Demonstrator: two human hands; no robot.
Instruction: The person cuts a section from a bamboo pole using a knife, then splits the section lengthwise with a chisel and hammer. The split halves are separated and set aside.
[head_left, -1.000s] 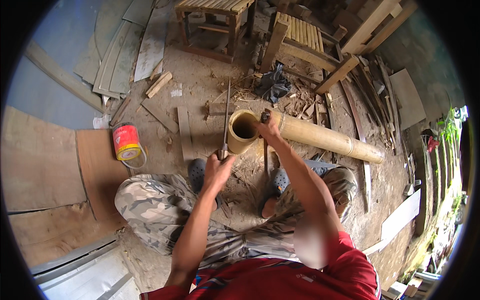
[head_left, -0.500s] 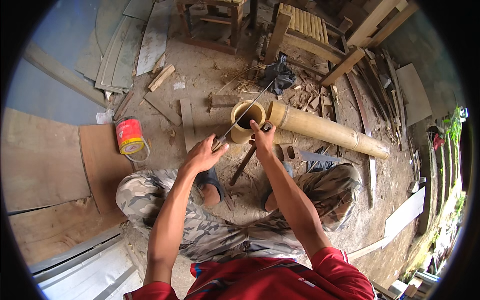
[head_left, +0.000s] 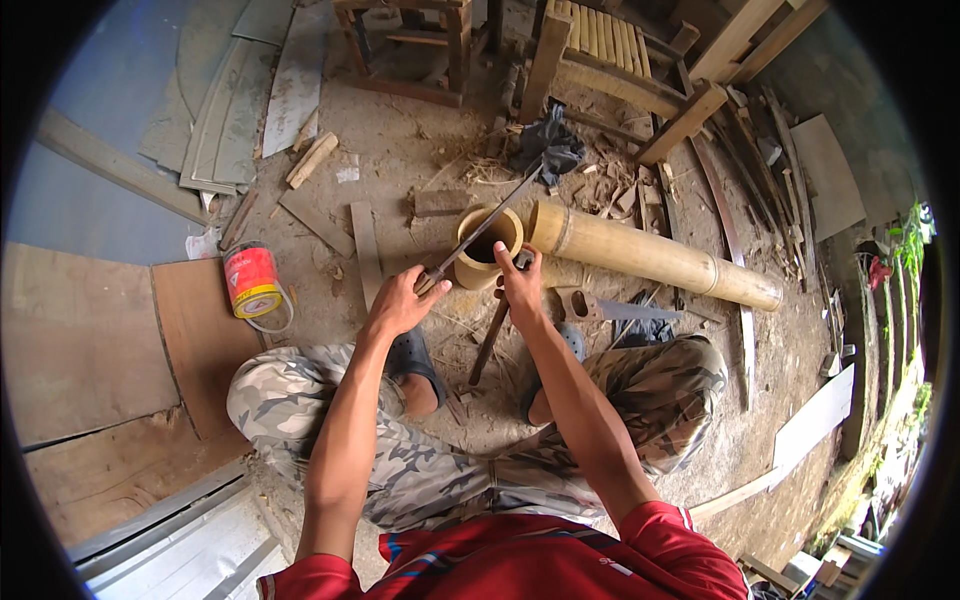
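Gripping the long blade (head_left: 480, 232) laid across the bamboo pole's (head_left: 640, 255) open end, the left hand (head_left: 400, 300) could slip toward the right hand (head_left: 520, 285) clamped on the rim just beside it.

My dirt-floor workshop, littered with offcuts.
Plywood sheets (head_left: 90, 340) lie at the left of the frame, a wooden stool (head_left: 405, 45) stands top centre, greenery (head_left: 905, 240) in daylight far right.

A short bamboo section (head_left: 487, 247) stands on the ground between the person's feet, its open end up. A long blade (head_left: 480, 235) lies across its rim, the left hand (head_left: 400, 303) at its near end, the right hand (head_left: 522, 288) just right of the section. Behind and right lies a long bamboo pole (head_left: 650, 255). A can (head_left: 253, 282) lies well to the left, a saw (head_left: 610, 308) to the right.
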